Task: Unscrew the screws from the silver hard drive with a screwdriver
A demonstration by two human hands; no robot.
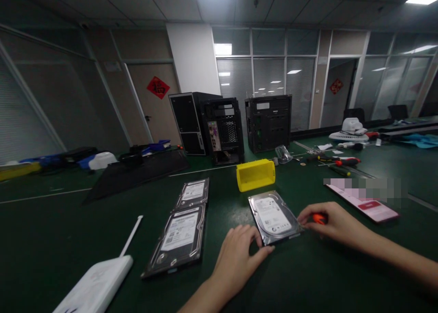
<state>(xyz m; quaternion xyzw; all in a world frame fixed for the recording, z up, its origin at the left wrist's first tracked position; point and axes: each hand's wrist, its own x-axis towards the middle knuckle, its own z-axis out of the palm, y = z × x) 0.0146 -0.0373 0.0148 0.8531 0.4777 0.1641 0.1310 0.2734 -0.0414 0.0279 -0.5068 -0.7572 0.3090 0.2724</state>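
A silver hard drive (273,216) with a white label lies on the green table. My left hand (241,251) grips its near left corner, thumb along the front edge and fingers at the side. At the right corner of the drive, my right hand (325,219) is closed around a screwdriver (320,218); only its orange handle end shows, and the tip is hidden by the fingers. Left of my hands lie two more hard drives, a nearer one (179,234) and a farther one (194,192), end to end. Behind the held drive stands a yellow bin (256,175).
Computer cases (268,123) stand at the back. A pink-screened phone (366,201) lies right of my right hand, with several screwdrivers (342,161) beyond it. At the front left is a white device with an antenna (97,281); a black mat (137,174) lies farther back.
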